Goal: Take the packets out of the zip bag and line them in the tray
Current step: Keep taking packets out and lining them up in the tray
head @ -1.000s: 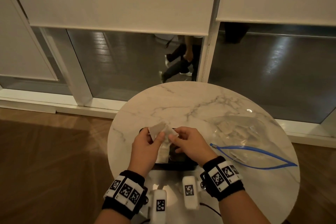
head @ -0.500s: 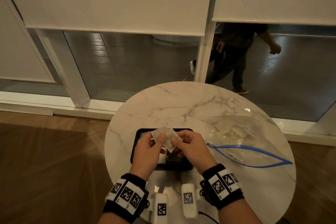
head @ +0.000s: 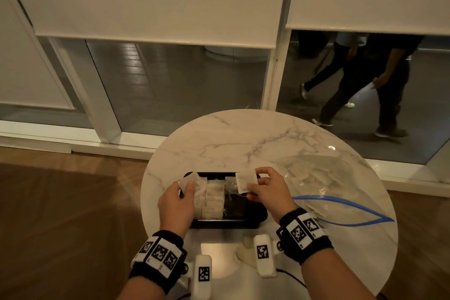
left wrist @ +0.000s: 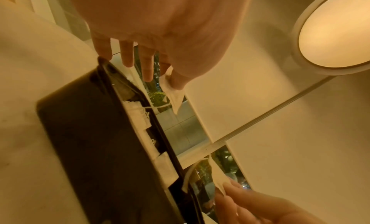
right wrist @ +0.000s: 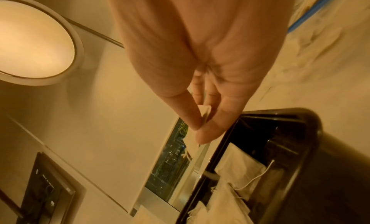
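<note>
Packets are the matter in hand — one is pinched in each hand just above the black tray [head: 253, 223], low in the middle of the head view; the left packet [head: 188, 179] sits between thumb and fingers of the left hand [head: 176, 204] over the tray's left end, and the right packet [head: 246, 181] is nipped at its edge by the right hand [head: 269, 191] over the tray's upper right part, the remaining fingers loosely curled; holding each by a margin probably keeps the flat face free to lay down square. Rows of packets [head: 214, 198] already fill the tray's left half, side by side, so the dark bare floor toward the right looks like the next slot — a judgement only. Thin strings trail from the packets, and could snag neighbours when one is lowered. Right of the tray lies the zip bag [head: 328, 178], clear with a blue zip, mouth gaping toward the hands and more packets inside, so the job seems partly done. All rests on the round marble table [head: 243, 139].
</note>
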Motion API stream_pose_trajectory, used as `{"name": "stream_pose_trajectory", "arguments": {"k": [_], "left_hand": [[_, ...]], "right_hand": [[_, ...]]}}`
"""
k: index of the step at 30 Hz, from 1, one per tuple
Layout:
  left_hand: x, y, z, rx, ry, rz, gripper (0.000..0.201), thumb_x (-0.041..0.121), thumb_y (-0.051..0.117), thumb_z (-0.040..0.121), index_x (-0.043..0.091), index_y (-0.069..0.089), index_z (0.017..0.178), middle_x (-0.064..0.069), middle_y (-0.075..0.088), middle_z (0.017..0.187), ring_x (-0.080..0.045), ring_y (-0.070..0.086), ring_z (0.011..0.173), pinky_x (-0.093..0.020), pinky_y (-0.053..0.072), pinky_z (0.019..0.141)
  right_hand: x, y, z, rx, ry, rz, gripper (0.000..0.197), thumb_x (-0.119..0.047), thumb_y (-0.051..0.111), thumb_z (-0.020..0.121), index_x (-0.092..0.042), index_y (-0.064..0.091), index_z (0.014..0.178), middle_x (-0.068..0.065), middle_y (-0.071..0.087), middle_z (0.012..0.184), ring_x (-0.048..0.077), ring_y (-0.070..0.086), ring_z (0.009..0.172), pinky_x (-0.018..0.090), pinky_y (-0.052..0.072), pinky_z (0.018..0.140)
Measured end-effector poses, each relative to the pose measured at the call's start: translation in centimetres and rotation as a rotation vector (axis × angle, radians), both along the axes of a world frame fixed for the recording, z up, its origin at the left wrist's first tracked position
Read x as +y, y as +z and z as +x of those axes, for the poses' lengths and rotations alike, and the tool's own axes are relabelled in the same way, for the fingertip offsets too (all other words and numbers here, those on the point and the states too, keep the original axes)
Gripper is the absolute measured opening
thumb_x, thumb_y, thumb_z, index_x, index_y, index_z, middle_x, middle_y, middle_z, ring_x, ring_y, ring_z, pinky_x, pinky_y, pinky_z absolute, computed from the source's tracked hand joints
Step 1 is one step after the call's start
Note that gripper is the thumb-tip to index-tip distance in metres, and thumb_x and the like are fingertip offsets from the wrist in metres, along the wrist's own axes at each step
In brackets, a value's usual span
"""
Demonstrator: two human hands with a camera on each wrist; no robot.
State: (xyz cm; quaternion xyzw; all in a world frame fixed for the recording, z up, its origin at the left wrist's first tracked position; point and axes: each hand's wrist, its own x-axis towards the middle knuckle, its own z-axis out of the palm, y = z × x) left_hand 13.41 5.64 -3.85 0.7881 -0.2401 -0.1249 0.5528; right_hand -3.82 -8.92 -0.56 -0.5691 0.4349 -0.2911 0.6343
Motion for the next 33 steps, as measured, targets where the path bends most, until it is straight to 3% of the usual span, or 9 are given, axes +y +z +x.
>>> {"name": "stream_pose_trajectory", "arguments": {"k": [3, 8, 12, 16, 22, 26, 31, 33], "left_hand": [[-0.2, -0.7, 0.1, 0.060, -0.037, 0.012, 0.013, 0.037, 0.056, 0.101, 0.028, 0.063, 0.106, 0.008, 0.067, 0.102, -0.016, 0.062, 0.101, -0.039, 0.051, 0.095], [-0.3, -1.7, 0.0, 0.044, -0.063, 0.023, 0.025, 0.037, 0.058, 0.100, 0.027, 0.062, 0.124, 0.009, 0.066, 0.108, -0.013, 0.061, 0.104, -0.034, 0.051, 0.096], [0.0, -2.3, 0.1, 0.085, -0.034, -0.035, 0.027, 0.040, 0.059, 0.099, 0.025, 0.064, 0.121, 0.010, 0.069, 0.109, -0.011, 0.064, 0.104, -0.035, 0.053, 0.094], [0.4, -3.1, 0.6, 0.272, -0.021, -0.149, 0.020, 0.038, 0.057, 0.101, 0.021, 0.067, 0.105, 0.002, 0.073, 0.102, -0.017, 0.068, 0.100, -0.039, 0.056, 0.091], [0.6, -4.0, 1.1, 0.545, -0.033, -0.229, 0.023, 0.040, 0.058, 0.100, 0.022, 0.071, 0.106, -0.001, 0.076, 0.107, -0.024, 0.069, 0.107, -0.049, 0.054, 0.098], [0.5, -3.8, 1.2, 0.573, -0.040, -0.243, 0.023, 0.038, 0.059, 0.100, 0.022, 0.070, 0.111, 0.001, 0.077, 0.108, -0.022, 0.069, 0.108, -0.048, 0.054, 0.099], [0.4, -3.9, 1.3, 0.567, -0.053, -0.236, 0.024, 0.039, 0.060, 0.099, 0.022, 0.070, 0.112, 0.001, 0.076, 0.108, -0.020, 0.069, 0.108, -0.044, 0.055, 0.097], [0.4, -3.8, 1.3, 0.568, -0.062, -0.237, 0.023, 0.038, 0.058, 0.100, 0.023, 0.069, 0.114, 0.002, 0.075, 0.110, -0.018, 0.068, 0.109, -0.040, 0.055, 0.095]], "right_hand": [[-0.6, -0.5, -0.2, 0.026, 0.013, 0.012, 0.048, 0.010, 0.065, 0.087, -0.021, 0.055, 0.122, 0.019, 0.064, 0.105, 0.030, 0.070, 0.090, 0.040, 0.063, 0.072], [-1.2, -1.3, 0.2, 0.100, 0.033, 0.007, 0.033, 0.008, 0.065, 0.087, -0.018, 0.064, 0.108, 0.017, 0.062, 0.112, 0.031, 0.068, 0.097, 0.039, 0.063, 0.071], [-1.3, -1.6, 0.6, 0.149, 0.028, -0.034, 0.027, 0.006, 0.067, 0.086, -0.017, 0.064, 0.099, 0.018, 0.063, 0.108, 0.031, 0.068, 0.095, 0.043, 0.063, 0.074], [-1.5, -1.7, 0.9, 0.249, 0.028, -0.095, 0.024, 0.003, 0.069, 0.084, -0.019, 0.064, 0.094, 0.013, 0.062, 0.093, 0.029, 0.068, 0.090, 0.044, 0.064, 0.072], [-1.8, -1.7, 1.5, 0.434, 0.033, -0.087, 0.029, 0.000, 0.072, 0.081, -0.019, 0.060, 0.100, 0.008, 0.065, 0.100, 0.023, 0.067, 0.088, 0.040, 0.064, 0.071], [-1.6, -1.6, 2.4, 0.572, 0.021, -0.145, 0.016, -0.008, 0.070, 0.079, -0.019, 0.068, 0.091, 0.008, 0.068, 0.100, 0.025, 0.067, 0.090, 0.041, 0.063, 0.078], [-1.4, -1.5, 3.6, 0.677, 0.030, -0.183, 0.016, -0.012, 0.060, 0.085, -0.008, 0.071, 0.096, 0.010, 0.067, 0.092, 0.028, 0.066, 0.088, 0.037, 0.060, 0.082], [-1.6, -1.5, 3.9, 0.721, 0.051, -0.201, 0.020, -0.010, 0.059, 0.087, -0.004, 0.071, 0.102, 0.013, 0.069, 0.100, 0.029, 0.067, 0.094, 0.035, 0.058, 0.083]]}}
